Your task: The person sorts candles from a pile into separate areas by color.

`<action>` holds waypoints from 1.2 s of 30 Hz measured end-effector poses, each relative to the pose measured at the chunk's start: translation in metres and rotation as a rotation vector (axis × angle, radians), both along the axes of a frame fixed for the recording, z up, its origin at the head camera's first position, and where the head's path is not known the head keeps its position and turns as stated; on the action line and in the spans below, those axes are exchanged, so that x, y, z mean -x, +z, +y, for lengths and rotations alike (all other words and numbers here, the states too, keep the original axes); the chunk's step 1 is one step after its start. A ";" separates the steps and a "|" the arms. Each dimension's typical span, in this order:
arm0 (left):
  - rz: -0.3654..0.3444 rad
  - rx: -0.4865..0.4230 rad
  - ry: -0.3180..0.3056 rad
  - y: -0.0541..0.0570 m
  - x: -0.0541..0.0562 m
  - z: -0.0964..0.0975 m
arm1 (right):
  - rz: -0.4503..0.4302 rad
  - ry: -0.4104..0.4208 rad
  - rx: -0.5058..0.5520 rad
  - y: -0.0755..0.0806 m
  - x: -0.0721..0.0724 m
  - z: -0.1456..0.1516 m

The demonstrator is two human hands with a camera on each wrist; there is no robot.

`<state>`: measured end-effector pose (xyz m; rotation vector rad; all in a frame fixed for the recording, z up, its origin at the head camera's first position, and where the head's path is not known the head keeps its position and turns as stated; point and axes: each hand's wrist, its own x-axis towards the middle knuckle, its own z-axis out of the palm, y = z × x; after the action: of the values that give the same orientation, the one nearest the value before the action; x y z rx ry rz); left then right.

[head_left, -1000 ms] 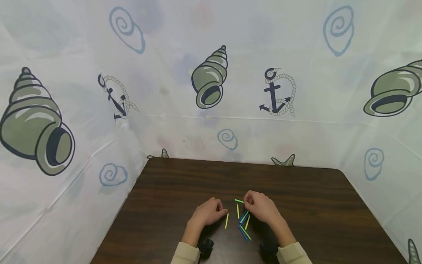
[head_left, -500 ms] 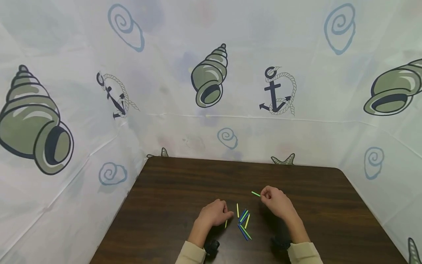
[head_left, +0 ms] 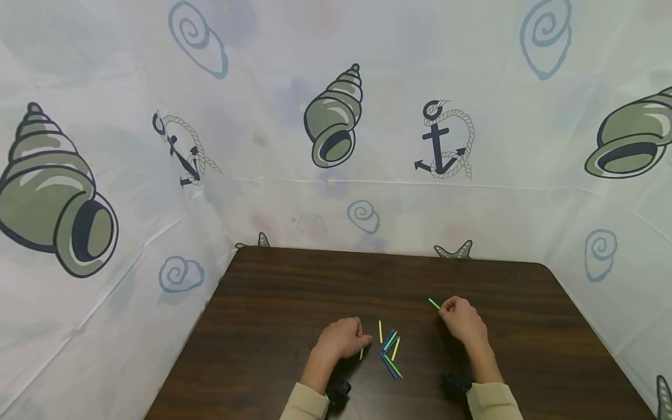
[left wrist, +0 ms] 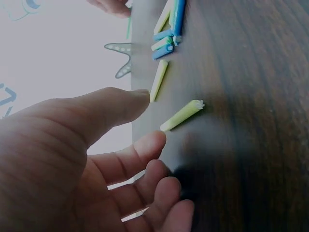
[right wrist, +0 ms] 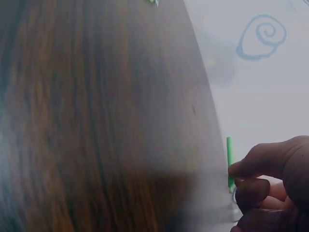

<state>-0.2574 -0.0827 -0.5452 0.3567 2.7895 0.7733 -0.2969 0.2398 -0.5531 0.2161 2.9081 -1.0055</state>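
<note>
Nearest, two pale sleeves (head_left: pixel 306 401) reach in from the near edge, with a black wrist device (head_left: pixel 338 392) below the left wrist; beyond it the left hand (head_left: pixel 342 338) rests low over the table (head_left: pixel 262 309), grasping nothing, thumb and fingers parted, its index fingertip at or just beside one end of a nearby yellow stick (left wrist: pixel 183 115); that stick runs roughly front to back, its far end hidden by the hand in the head view; just right of it lies a loose cluster, in which a blue stick (head_left: pixel 388 367) and a green one (head_left: pixel 394 366) slant side by side, near ends to the right, while past them a second yellow stick (head_left: pixel 396 349) and a blue-and-green bundle (head_left: pixel 389 340) lean the other way; the right hand (head_left: pixel 463 319) pinches a light-green stick (head_left: pixel 433 303) between thumb and fingertips, well to the right of the cluster; over the last second it has carried this stick away from the cluster's far side, so one piece is now parted from the rest; its long axis runs diagonally, free end pointing far-left; farthest back hangs a shell-and-anchor-printed cloth (head_left: pixel 262 87).
</note>
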 end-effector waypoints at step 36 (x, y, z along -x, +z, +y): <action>-0.041 -0.115 -0.062 -0.024 0.013 -0.011 | -0.048 0.043 0.043 -0.008 0.004 0.025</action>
<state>-0.2706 -0.0937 -0.5697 0.4406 2.6896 0.9177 -0.3009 0.2652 -0.5611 0.1731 2.8322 -1.0402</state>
